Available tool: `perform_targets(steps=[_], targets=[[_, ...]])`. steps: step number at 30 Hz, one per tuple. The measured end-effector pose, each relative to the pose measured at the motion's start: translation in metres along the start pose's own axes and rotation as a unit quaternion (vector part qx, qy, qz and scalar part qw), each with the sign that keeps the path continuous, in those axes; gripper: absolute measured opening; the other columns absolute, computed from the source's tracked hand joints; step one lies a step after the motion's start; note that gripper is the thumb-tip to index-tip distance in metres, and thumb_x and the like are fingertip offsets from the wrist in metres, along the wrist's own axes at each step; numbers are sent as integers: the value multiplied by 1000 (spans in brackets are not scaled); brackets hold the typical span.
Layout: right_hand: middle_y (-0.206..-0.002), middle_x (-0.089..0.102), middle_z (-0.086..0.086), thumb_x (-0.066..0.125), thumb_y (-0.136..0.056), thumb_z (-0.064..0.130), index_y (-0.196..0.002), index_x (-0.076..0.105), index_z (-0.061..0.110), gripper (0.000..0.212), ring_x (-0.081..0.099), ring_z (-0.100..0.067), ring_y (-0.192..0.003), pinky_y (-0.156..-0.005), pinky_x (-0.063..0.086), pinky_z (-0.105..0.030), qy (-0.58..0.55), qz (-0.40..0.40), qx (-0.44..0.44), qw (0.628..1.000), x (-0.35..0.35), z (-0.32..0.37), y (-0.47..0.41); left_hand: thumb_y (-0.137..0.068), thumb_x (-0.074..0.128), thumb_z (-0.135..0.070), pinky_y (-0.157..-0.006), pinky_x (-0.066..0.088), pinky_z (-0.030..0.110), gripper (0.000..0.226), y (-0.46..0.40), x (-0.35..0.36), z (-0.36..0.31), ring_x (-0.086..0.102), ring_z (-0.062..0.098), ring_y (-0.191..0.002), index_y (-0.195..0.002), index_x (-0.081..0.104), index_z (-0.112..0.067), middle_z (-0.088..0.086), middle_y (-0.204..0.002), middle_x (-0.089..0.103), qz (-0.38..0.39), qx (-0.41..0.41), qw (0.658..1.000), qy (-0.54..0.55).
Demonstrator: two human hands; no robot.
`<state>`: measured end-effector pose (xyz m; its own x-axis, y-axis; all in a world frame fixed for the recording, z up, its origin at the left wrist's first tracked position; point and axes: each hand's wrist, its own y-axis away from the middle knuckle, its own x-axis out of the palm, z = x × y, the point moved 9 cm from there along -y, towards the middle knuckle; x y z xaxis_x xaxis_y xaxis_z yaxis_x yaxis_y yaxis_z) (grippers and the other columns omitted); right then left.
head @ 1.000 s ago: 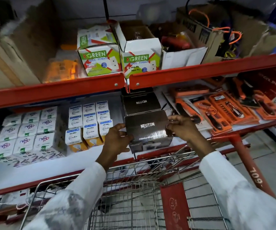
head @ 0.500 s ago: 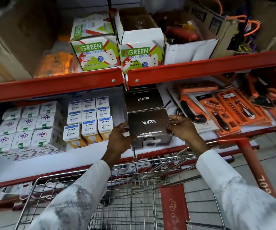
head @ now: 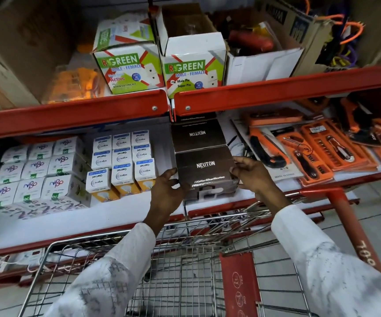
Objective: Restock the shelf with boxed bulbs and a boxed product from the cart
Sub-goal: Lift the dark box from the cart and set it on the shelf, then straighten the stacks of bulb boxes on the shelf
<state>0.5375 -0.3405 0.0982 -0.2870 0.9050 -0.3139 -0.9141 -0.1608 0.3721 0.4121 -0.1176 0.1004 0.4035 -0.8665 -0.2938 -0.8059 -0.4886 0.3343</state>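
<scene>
A dark brown Neuton box (head: pixel 204 170) rests on the white middle shelf (head: pixel 75 221), right in front of a second Neuton box (head: pixel 197 135). My left hand (head: pixel 167 193) presses its left side and my right hand (head: pixel 252 175) holds its right side. To the left stand rows of white Wipro bulb boxes (head: pixel 122 160), and further left white bulb boxes with purple print (head: pixel 34 177). The wire cart (head: pixel 185 259) stands below my arms; its basket looks empty where I can see it.
Orange tool sets in blister packs (head: pixel 317 147) lie on the shelf to the right. The upper red shelf (head: pixel 276 92) carries green-and-white plug cartons (head: pixel 130 67) and open cardboard boxes. A red cart handle post (head: pixel 349 225) slants at the right.
Both hands pushed the front Neuton box a little deeper onto the shelf, against the box behind it. The view drew closer to the shelf.
</scene>
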Motion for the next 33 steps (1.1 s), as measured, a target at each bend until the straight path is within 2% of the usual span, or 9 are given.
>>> perform_targets(steps=[7, 12, 16, 20, 23, 25, 29, 31, 33], targets=[[-121, 70, -15, 66, -89, 6, -133, 60, 13, 45, 68, -28, -107, -100, 53, -44, -9, -2, -9, 1000, 0, 0, -4, -86, 76, -18, -95, 57, 53, 64, 0, -1, 0, 67, 29, -116, -144, 50, -17, 13, -127, 70, 4, 5, 1000, -7], [-136, 62, -11, 70, -88, 18, -140, 53, 16, 55, 60, -26, -122, -105, 48, -50, 0, -9, -8, 1000, 2, 3, 6, -85, 77, -29, -100, 54, 54, 69, 1, -6, 4, 60, 32, -125, -146, 46, -22, 14, -141, 59, 6, -7, 1000, 8], [-143, 57, -7, 69, -88, 25, -142, 52, 17, 57, 53, -23, -131, -107, 42, -32, 48, -63, -50, 996, -2, 20, 27, -88, 74, -25, -85, 60, 46, 59, 6, -19, 4, 63, 34, -119, -142, 52, -18, 16, -138, 61, -4, -15, 999, 48], [-134, 64, -7, 68, -87, 18, -132, 61, 16, 46, 59, -15, -120, -100, 43, -22, 70, -155, -159, 973, 7, 58, 68, -88, 72, -22, -79, 61, 40, 43, 20, -64, 9, 68, 31, -111, -130, 61, -15, 15, -125, 70, -65, 3, 993, 101], [-123, 67, -4, 68, -85, 11, -124, 67, 18, 39, 66, -17, -107, -94, 55, -33, 65, -160, -234, 957, 41, 84, 100, -87, 72, -21, -84, 62, 48, 36, 34, -117, 25, 72, 32, -102, -123, 67, -15, 14, -114, 75, -125, 9, 989, 82], [-114, 69, -3, 67, -85, 10, -120, 69, 21, 37, 67, -15, -95, -82, 58, -27, 60, -144, -253, 955, 72, 94, 113, -88, 72, -21, -94, 57, 56, 33, 39, -152, 39, 70, 38, -107, -120, 67, -11, 18, -114, 74, -148, -4, 987, 67], [-116, 73, -4, 68, -87, 17, -126, 65, 19, 38, 69, -16, -97, -88, 57, -30, 35, -58, -186, 980, 146, 85, 110, -94, 64, -22, -96, 54, 50, 35, 32, -199, 75, 66, 39, -103, -123, 64, -3, 20, -113, 69, -146, -58, 984, 79], [-128, 67, 0, 68, -88, 25, -132, 60, 17, 45, 64, -14, -110, -93, 51, -27, 38, -21, -117, 992, 179, 68, 101, -96, 61, -21, -80, 53, 43, 36, 30, -204, 98, 60, 38, -94, -125, 62, 0, 20, -110, 60, -126, -124, 967, 181], [-124, 64, -2, 68, -87, 31, -134, 58, 13, 51, 60, -14, -108, -92, 46, -28, -18, 14, -25, 999, 205, 44, 89, -98, 58, -17, -79, 53, 44, 30, 25, -200, 109, 59, 42, -99, -126, 60, -8, 21, -119, 52, -90, -166, 946, 263]])
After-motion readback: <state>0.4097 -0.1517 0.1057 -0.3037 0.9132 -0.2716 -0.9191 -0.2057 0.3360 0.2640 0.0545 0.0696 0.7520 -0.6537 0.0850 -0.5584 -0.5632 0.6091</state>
